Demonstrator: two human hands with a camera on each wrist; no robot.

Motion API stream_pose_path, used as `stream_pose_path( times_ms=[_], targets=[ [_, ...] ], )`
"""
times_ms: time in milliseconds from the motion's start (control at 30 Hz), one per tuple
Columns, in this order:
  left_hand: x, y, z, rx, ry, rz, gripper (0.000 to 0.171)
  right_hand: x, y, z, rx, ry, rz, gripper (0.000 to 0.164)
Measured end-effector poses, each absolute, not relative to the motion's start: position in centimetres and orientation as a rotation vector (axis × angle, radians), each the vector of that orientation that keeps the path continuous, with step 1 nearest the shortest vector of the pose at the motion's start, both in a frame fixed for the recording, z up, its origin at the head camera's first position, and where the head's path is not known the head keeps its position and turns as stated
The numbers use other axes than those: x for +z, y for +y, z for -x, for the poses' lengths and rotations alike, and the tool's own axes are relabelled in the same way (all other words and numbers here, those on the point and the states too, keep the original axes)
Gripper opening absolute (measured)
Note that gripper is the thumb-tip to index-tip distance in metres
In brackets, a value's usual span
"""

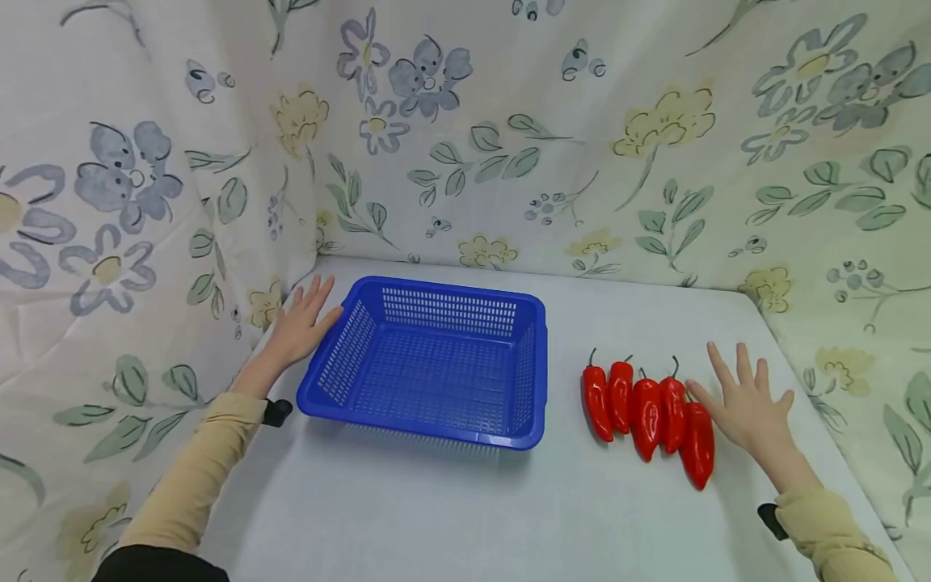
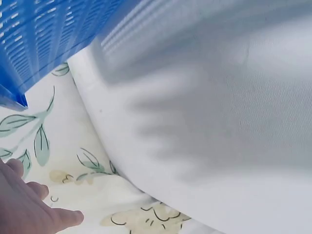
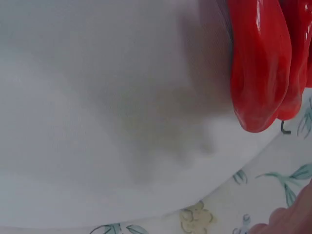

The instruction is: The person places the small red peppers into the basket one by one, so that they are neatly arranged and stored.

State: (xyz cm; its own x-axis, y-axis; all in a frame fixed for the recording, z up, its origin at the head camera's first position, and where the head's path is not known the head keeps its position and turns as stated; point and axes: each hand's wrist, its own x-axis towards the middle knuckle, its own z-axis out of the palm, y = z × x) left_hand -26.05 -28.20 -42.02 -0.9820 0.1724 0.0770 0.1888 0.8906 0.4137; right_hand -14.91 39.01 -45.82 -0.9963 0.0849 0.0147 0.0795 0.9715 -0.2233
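Observation:
A blue plastic basket (image 1: 436, 428) with slotted walls stands on the white table, with only its own mesh floor showing inside. My left hand (image 1: 296, 327) is at the basket's left rim, fingers spread and thumb right at the edge. In the left wrist view the basket wall (image 2: 44, 44) fills the upper left corner, and fingers (image 2: 63, 218) show below it. Several red chili peppers (image 1: 646, 416) with dark stems lie side by side right of the basket. My right hand (image 1: 752, 408) is just right of them, fingers spread, holding nothing. The right wrist view shows peppers (image 3: 258, 68) close up.
The white table (image 1: 407, 517) has rounded corners and runs under both arms. Floral fabric (image 1: 494, 162) hangs behind it and along both sides. Black bands (image 1: 276, 412) sit at the wrists.

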Motion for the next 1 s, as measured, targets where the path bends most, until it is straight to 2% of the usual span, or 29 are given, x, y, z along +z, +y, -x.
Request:
stream_pose_path(
  times_ms=[267,533,1000],
  targets=[
    [-42.3,-27.3,25.8,-0.758,-2.996,0.3,0.069,-46.4,38.3,14.1,0.369,-3.082,0.106,0.083],
    [-42.9,-26.7,25.4,-0.83,-2.985,0.343,0.071,-47.4,37.6,12.9,0.414,-3.087,0.1,0.087],
    [-43.0,-25.6,24.2,-0.926,-2.966,0.417,0.066,-48.1,36.3,10.9,0.687,-3.084,0.089,0.083]
  ],
)
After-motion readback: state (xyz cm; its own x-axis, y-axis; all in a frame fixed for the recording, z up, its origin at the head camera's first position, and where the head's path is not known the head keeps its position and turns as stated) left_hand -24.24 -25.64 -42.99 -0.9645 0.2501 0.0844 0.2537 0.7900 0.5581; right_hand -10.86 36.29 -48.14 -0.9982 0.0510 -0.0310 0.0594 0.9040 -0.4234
